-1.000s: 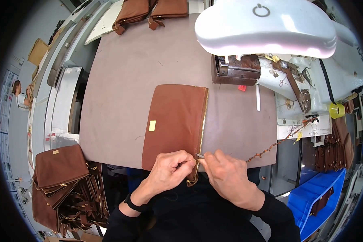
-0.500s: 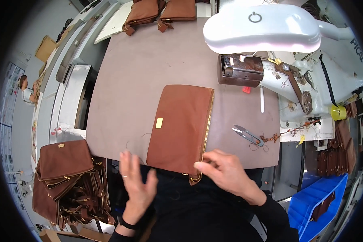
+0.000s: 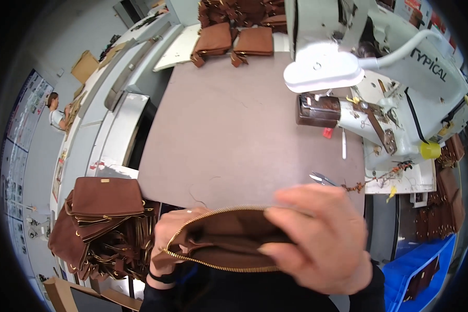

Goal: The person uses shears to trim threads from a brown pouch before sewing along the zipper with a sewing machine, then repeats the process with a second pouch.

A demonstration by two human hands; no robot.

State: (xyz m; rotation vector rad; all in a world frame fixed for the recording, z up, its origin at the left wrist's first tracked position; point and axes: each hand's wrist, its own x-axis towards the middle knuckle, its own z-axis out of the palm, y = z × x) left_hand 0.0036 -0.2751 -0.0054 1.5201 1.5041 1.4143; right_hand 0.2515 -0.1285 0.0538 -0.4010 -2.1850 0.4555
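A brown zippered pouch [image 3: 218,260] is held up near my body with its gold-toothed zipper undone. Its mouth gapes toward me, showing the brown lining [image 3: 234,229]. My left hand [image 3: 169,231] grips the pouch's left end, with its fingers partly behind the zipper edge. Over the right end of the mouth is my right hand [image 3: 322,239], slightly blurred. Its thumb and fingertips are apart across the opening and hide that end of the pouch.
Brown pouches [image 3: 106,197] are stacked at left, and more bags [image 3: 211,39] sit at the table's far edge. A white sewing machine [image 3: 400,83] with a lamp [image 3: 325,73] stands at right. Thread snips [image 3: 322,179] lie by my right hand. A blue bin [image 3: 400,281] is lower right.
The pouch lay flat on the table; now it is lifted toward me with its mouth spread. My left hand has taken hold of it, and my right hand has moved over the opening.
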